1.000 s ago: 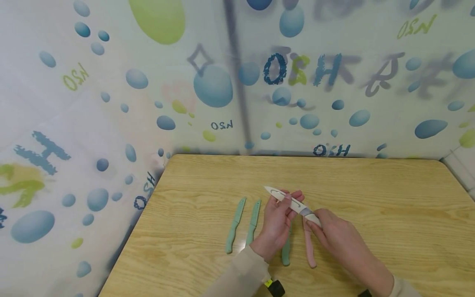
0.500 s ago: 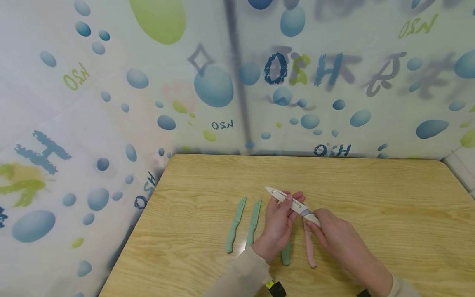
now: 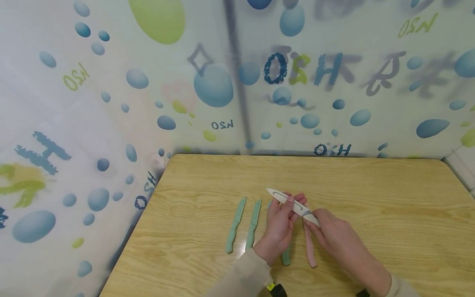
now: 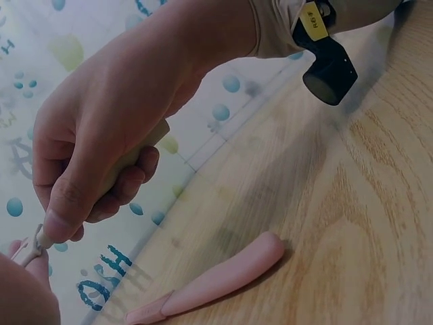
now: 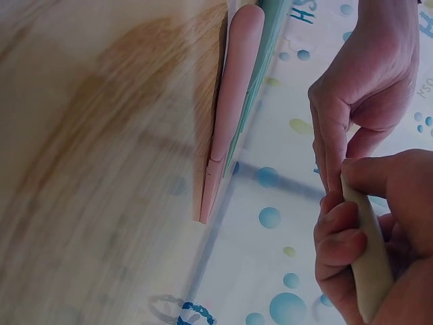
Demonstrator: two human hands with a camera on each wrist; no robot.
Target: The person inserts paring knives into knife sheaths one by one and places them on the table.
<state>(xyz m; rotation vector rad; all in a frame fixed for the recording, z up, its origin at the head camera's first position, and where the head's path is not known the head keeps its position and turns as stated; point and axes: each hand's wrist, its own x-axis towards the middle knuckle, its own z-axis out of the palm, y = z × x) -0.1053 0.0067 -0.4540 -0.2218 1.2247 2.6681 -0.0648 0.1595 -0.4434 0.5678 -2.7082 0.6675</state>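
A cream-white knife (image 3: 276, 195) in a slotted sheath is held slantwise above the table, its tip toward the far left. My left hand (image 3: 276, 227) pinches the sheath between thumb and fingers. The right hand (image 3: 339, 235) grips the handle; its curled fingers show in the left wrist view, and the cream handle (image 5: 371, 264) shows in the right wrist view. A narrow grey band separates sheath from handle. Below the hands lie a pink knife (image 3: 310, 247) and a green knife (image 3: 286, 255), both partly hidden by the hands.
Two more green knives, one at the left (image 3: 235, 227) and one beside it (image 3: 253, 227), lie side by side on the wooden table (image 3: 185, 214). A patterned wall covering (image 3: 208, 136) rises behind the table's far edge. Black wrist cameras (image 3: 277, 290) sit at the sleeves.
The grey band between sheath and handle has narrowed as the two parts come closer together. The left hand has shifted slightly right with the sheath; the right hand has barely moved.
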